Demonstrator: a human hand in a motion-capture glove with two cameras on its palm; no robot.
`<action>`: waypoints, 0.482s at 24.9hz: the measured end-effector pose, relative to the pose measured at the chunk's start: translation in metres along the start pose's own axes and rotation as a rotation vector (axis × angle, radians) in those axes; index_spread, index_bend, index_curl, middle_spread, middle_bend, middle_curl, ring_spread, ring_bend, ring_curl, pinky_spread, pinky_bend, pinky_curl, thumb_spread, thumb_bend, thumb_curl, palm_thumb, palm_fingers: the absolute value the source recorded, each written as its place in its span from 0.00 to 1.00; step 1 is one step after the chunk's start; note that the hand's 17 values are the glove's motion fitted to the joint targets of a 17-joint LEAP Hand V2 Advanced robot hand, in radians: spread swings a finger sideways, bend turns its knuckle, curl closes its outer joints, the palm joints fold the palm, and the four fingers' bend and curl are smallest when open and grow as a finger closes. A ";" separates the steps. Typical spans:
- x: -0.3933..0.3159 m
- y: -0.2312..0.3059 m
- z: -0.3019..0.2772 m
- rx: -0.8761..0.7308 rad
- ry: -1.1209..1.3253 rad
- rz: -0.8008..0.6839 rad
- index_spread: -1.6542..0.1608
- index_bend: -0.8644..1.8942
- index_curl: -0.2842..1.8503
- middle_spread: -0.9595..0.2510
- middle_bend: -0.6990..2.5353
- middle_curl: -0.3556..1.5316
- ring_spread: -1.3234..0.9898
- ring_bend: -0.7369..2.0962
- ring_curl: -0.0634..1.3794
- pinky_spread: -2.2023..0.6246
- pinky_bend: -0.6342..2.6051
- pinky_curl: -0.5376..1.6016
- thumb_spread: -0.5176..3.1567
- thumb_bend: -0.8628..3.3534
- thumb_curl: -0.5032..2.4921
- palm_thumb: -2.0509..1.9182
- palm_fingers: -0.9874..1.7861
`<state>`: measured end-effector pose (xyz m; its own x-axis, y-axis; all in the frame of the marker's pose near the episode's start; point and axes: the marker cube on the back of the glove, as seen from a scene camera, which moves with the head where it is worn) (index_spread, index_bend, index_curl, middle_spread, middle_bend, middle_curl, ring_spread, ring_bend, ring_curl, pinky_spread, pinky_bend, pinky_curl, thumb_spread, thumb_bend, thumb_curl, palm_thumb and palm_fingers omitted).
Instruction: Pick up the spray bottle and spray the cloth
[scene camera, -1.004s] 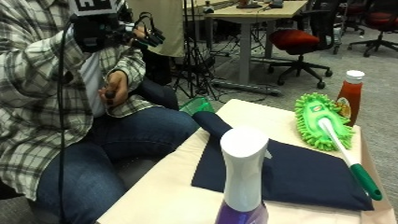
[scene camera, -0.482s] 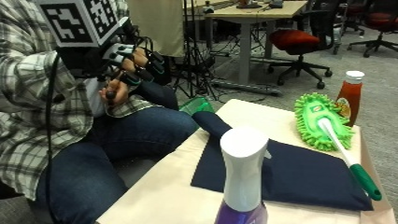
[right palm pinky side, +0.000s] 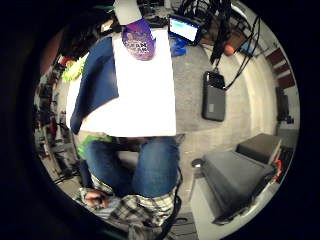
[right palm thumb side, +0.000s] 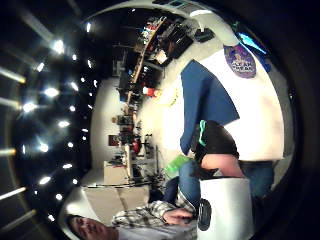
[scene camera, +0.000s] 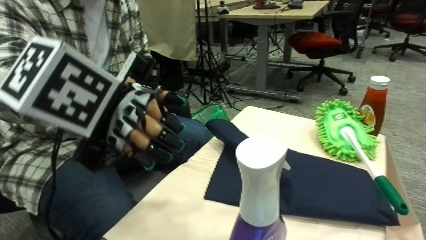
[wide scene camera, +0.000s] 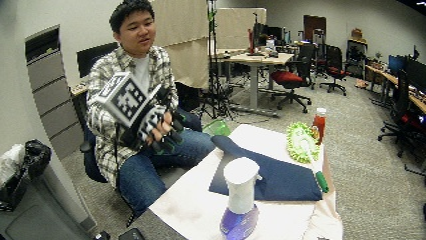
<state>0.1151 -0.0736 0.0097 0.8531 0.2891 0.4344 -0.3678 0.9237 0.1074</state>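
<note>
We see the right hand (scene camera: 143, 127) raised off the counter (scene camera: 180, 210), grip loosely curled, holding nothing. Spray bottle (scene camera: 261, 192) stands untouched beside the cloth (scene camera: 319, 187), laid flat for spraying.

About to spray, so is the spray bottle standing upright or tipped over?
Upright: the spray bottle stands untouched on the table, white head uppermost, beside the cloth.

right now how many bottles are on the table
2. The spray bottle stands at the table's near edge; the ketchup bottle stands at the far corner, beside the green duster.
</note>
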 end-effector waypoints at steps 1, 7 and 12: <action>0.007 -0.012 0.000 0.012 -0.063 0.014 0.79 0.36 0.25 0.82 0.28 0.36 0.59 0.41 0.26 0.85 0.26 0.39 0.46 0.23 0.31 0.68 0.50; 0.038 -0.086 0.017 0.167 -0.354 0.095 0.79 0.36 0.25 0.82 0.27 0.36 0.58 0.42 0.27 0.84 0.28 0.40 0.44 0.23 0.32 0.71 0.50; 0.051 -0.123 0.032 0.182 -0.425 0.079 0.79 0.36 0.25 0.81 0.27 0.36 0.57 0.42 0.27 0.84 0.28 0.41 0.43 0.23 0.33 0.73 0.50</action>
<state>0.1921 -0.1807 0.0469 0.6068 0.1926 0.7712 -0.5167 0.8328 0.1985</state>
